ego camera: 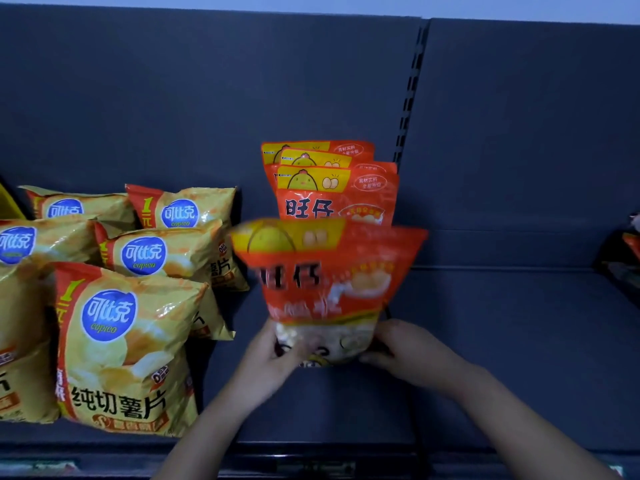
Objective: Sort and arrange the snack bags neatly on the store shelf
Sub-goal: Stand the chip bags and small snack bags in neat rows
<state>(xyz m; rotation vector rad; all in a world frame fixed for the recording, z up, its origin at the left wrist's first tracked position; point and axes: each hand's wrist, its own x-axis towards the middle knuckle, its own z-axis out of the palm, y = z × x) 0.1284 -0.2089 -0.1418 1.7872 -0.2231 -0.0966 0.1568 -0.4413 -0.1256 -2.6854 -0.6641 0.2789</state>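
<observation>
I note the front orange bag (329, 282) standing upright just in front of the row of orange bags (336, 188), long axis vertical. It lies straight ahead of both hands, neither nearer, so I judge the coming move a short push back against that row. Left hand (273, 355) grips its lower left corner and right hand (405, 351) its lower right, fingers curled round the pale base; the bag is orange-red with a yellow top band, print blurred, and yellow chip bags (128, 341) sit left of the row

free: shelf (502, 341) right | blocked: chip bags (131, 341) left
</observation>
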